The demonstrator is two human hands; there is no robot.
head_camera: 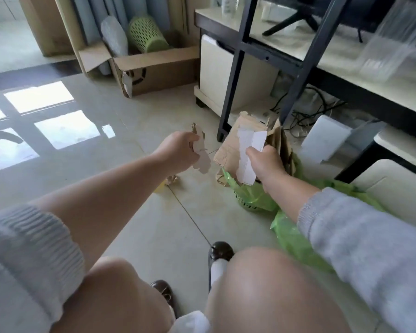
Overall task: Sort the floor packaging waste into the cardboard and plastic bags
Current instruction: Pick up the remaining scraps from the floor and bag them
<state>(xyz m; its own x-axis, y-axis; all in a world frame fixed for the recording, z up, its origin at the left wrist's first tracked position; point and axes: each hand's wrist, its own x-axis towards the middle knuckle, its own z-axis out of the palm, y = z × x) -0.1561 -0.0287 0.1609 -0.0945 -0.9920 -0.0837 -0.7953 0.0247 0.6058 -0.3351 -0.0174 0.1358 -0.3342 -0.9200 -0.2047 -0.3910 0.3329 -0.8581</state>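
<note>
My left hand (179, 150) grips a torn scrap of cardboard (201, 156) in the air above the floor. My right hand (264, 159) pinches a white folded card piece (249, 150) over the green bag (252, 195), which lines a small green basket. Brown cardboard pieces (233, 143) stand up out of that bag behind the white piece. A second green plastic bag (296, 239) lies on the floor under my right forearm. A small crumpled brown scrap (172, 180) lies on the tiles below my left hand.
A black metal shelf frame (233, 75) with cream shelves stands right behind the bag, with cables under it. An open cardboard box (154, 68) holding a green mesh basket sits at the back wall. My knees and shoes fill the lower view.
</note>
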